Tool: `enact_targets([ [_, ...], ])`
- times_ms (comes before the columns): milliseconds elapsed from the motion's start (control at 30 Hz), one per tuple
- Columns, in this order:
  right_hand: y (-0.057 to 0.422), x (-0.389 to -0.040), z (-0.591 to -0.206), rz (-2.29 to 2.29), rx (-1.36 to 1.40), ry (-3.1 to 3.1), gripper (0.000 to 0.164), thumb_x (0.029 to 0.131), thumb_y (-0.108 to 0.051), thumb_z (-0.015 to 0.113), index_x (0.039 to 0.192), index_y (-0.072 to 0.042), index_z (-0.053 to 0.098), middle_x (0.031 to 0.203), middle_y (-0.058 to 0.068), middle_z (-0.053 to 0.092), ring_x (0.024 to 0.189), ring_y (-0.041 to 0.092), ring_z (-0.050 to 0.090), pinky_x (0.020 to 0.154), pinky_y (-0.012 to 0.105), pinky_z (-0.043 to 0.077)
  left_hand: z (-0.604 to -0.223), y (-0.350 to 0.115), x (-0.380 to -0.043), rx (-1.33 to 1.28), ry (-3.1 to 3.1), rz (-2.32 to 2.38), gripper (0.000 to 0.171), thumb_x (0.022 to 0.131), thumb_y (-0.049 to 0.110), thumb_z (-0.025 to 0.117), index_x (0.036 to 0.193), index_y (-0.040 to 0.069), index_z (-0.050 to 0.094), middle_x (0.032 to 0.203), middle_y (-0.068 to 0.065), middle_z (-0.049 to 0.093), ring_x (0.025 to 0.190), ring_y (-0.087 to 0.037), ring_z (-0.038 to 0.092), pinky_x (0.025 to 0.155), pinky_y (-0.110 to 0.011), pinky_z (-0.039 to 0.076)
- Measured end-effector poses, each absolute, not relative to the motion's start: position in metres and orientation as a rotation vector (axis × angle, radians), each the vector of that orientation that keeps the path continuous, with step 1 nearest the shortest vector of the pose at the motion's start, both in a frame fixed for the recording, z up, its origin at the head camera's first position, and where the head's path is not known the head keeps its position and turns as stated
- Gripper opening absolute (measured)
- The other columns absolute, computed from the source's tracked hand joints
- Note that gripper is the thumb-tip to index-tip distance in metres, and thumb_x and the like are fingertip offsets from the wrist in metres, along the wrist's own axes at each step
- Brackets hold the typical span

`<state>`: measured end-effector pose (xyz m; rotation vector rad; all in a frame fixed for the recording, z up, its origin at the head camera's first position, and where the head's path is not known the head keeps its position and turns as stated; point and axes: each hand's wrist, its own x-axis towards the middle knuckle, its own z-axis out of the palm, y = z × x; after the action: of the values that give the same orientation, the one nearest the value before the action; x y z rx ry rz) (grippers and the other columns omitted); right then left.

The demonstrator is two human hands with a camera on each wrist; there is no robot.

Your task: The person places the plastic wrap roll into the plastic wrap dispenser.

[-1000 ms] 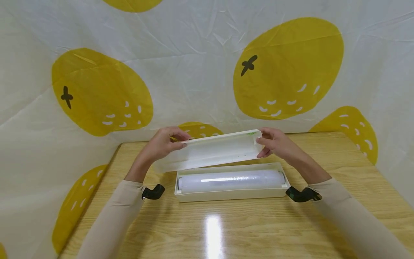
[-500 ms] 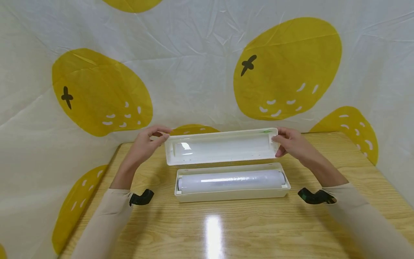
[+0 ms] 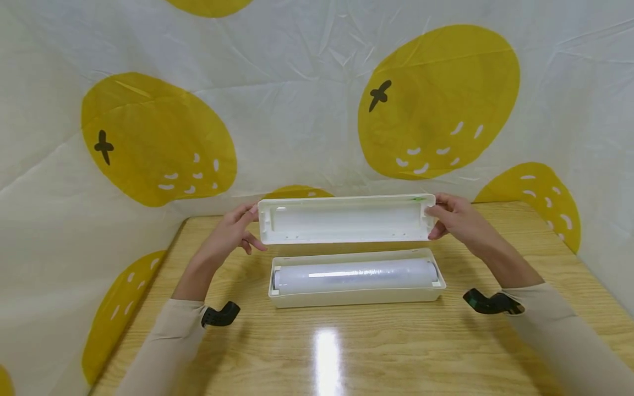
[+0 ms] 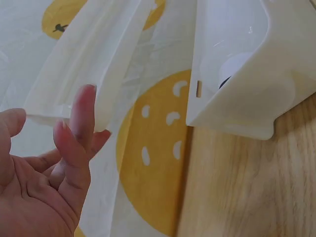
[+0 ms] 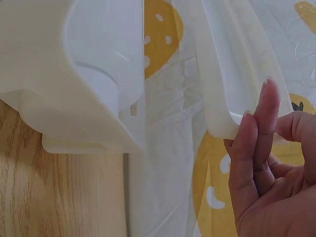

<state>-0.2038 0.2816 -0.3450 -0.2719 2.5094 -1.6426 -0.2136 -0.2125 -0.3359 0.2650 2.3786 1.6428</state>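
Both hands hold a long white plastic lid (image 3: 346, 221) up behind its box, with its hollow inner side facing me. At the lid's left end my left hand (image 3: 227, 236) grips it by the edge, fingers spread around the corner in the left wrist view. My right hand (image 3: 458, 221) pinches the right end, its thumb on the inner face. A green mark shows by the lid's upper right corner. Below it, the white dispenser box (image 3: 356, 298) stands uncovered on the table. Inside lies a roll of cling film (image 3: 354, 276), running the box's length.
The wood-grain table (image 3: 277, 352) has a bright reflection in front of the box. A pale curtain (image 3: 297, 126) with big yellow fruit prints hangs right behind the table and along its left side. Black wrist mounts (image 3: 221, 314) stick out at both sleeves.
The lid has gone from tilted and left of the box to nearly level behind it. My left hand has shifted to its left end, and my right hand has moved right with it.
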Motion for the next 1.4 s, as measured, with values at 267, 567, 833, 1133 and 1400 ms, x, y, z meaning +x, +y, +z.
enact_targets([
  [267,0.285,-0.201,-0.346,-1.634,-0.281,2.528,0.034,0.109,-0.028,0.048,0.093,-0.003,0.032,0.081,0.007,0.036,0.067,0.022,0.071,0.071,0.031,0.060,-0.336,-0.209,-0.211,0.208,2.282,1.701,0.079,0.105,0.059,0.039,0.161,0.007,0.022,0.153,-0.023,0.040,0.082,-0.031,0.076,0.063,-0.033,0.059],
  [567,0.288,-0.193,-0.346,-1.598,-0.373,2.487,0.051,0.108,-0.032,0.050,0.143,0.004,0.038,0.119,0.025,0.049,0.079,0.025,0.076,0.079,0.033,0.061,-0.342,-0.212,-0.208,0.210,2.224,1.714,0.074,0.107,0.055,0.035,0.154,-0.001,0.030,0.153,-0.020,0.040,0.090,-0.036,0.075,0.089,-0.040,0.059],
  [833,0.291,-0.188,-0.349,-1.570,-0.620,2.490,0.040,0.108,-0.021,0.051,0.144,-0.005,0.043,0.127,0.019,0.055,0.099,0.028,0.075,0.103,0.034,0.048,-0.350,-0.217,-0.207,0.296,2.158,1.769,0.075,0.106,0.053,0.041,0.156,-0.001,0.030,0.164,-0.019,0.025,0.098,-0.037,0.074,0.089,-0.040,0.058],
  [1133,0.291,-0.185,-0.356,-1.631,-0.711,2.413,0.044,0.103,-0.009,0.059,0.144,-0.003,0.044,0.144,0.015,0.047,0.117,0.022,0.068,0.092,0.019,0.053,-0.355,-0.212,-0.208,0.417,2.185,1.778,0.054,0.109,0.042,0.044,0.146,0.003,0.050,0.153,-0.016,0.043,0.111,-0.037,0.069,0.091,-0.043,0.058],
  [1400,0.288,-0.182,-0.357,-1.544,-0.589,2.566,0.034,0.106,-0.021,0.056,0.136,-0.008,0.050,0.163,0.016,0.031,0.117,0.004,0.061,0.092,0.015,0.048,-0.361,-0.205,-0.204,0.520,2.190,1.861,0.042,0.108,0.033,0.051,0.142,0.009,0.055,0.148,-0.004,0.046,0.135,-0.021,0.045,0.099,-0.046,0.054],
])
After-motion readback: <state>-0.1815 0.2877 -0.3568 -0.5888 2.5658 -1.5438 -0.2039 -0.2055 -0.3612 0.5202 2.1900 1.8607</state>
